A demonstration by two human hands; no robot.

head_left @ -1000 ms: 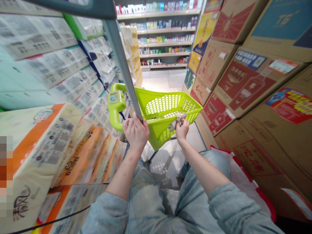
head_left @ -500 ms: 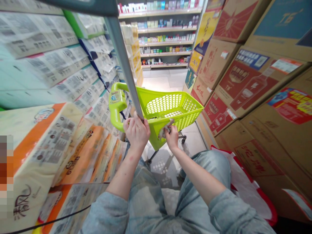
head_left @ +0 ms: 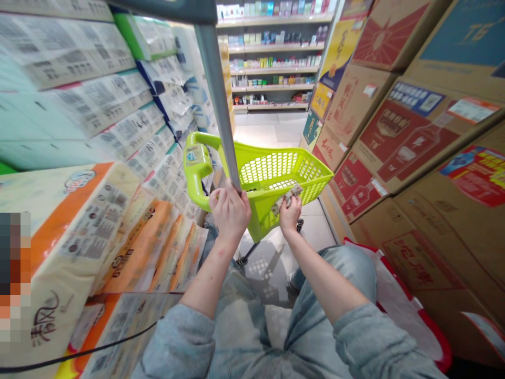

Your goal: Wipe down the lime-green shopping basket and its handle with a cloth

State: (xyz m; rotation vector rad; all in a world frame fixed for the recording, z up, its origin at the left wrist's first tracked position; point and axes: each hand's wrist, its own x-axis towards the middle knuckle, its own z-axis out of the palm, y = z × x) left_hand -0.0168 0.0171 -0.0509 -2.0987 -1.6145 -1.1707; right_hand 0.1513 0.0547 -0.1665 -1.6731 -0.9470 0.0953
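Note:
A lime-green plastic shopping cart (head_left: 272,202) stands in front of my knees, its basket wall full of round holes. My left hand (head_left: 232,210) is closed around the lower end of a grey metal pole (head_left: 221,100) that slants up over the cart's near side. In my right hand (head_left: 290,215) is a crumpled greyish-white cloth (head_left: 286,199), pressed against the outer side of the basket near its upper rim. The cart's looped handle (head_left: 196,158) lies left of the pole.
Packs of tissue paper (head_left: 130,247) are stacked along the left. Cardboard cartons (head_left: 414,131) rise on the right, with a red-edged white bag (head_left: 398,295) below them. Shelves of small goods (head_left: 276,68) stand at the far end. A black cable (head_left: 98,347) crosses the lower left.
My right hand has slid the cloth right and slightly upward along the basket's side. My left hand keeps its hold on the pole. The whole view has shifted a little.

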